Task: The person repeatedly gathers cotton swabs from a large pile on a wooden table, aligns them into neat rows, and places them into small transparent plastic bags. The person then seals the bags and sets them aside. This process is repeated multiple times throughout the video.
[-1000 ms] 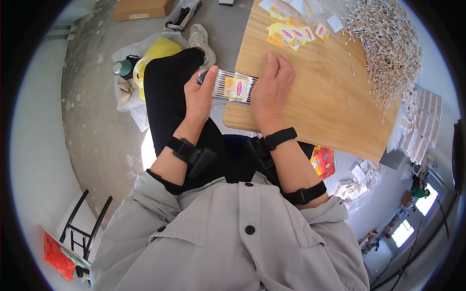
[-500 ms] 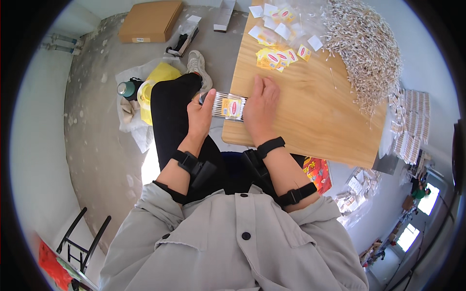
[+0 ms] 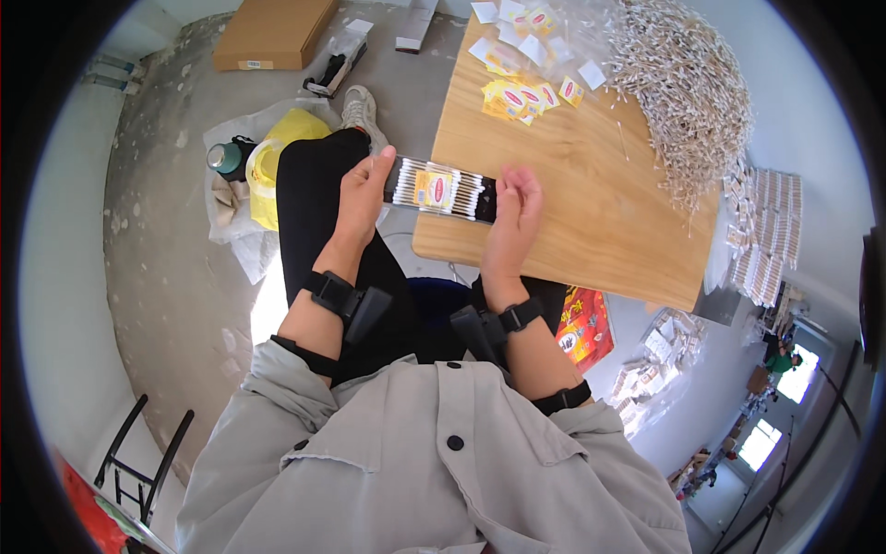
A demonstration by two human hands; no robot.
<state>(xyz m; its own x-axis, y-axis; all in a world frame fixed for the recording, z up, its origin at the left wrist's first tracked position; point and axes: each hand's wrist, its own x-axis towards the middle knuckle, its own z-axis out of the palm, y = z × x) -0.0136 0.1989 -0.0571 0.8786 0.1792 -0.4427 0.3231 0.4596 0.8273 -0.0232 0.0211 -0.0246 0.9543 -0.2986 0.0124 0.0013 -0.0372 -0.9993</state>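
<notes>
Both hands hold a flat pack of cotton swabs [image 3: 448, 189] between them, over the near left corner of the table. White-tipped swabs lie side by side in it, with a yellow and white label card on top. Dark strips show at both ends of the pack. My left hand [image 3: 362, 196] is closed on the left end, thumb uppermost. At the right end, my right hand [image 3: 515, 217] grips the dark strip; its fingers are bent and partly hide one another. Loose yellow label cards [image 3: 521, 98] lie on the table beyond the hands.
A large heap of loose cotton swabs [image 3: 688, 92] covers the far right of the wooden table [image 3: 591, 203]. Clear plastic bags [image 3: 581, 32] lie beside it. Stacked swab packs [image 3: 775, 222] stand past the right edge. On the floor at left are a yellow bag [image 3: 266, 175] and a bottle [image 3: 221, 157].
My right hand has shifted right and turned, uncovering the dark right end of the pack. The left hand and pack have risen slightly in the picture, and the whole view has shifted a little.
</notes>
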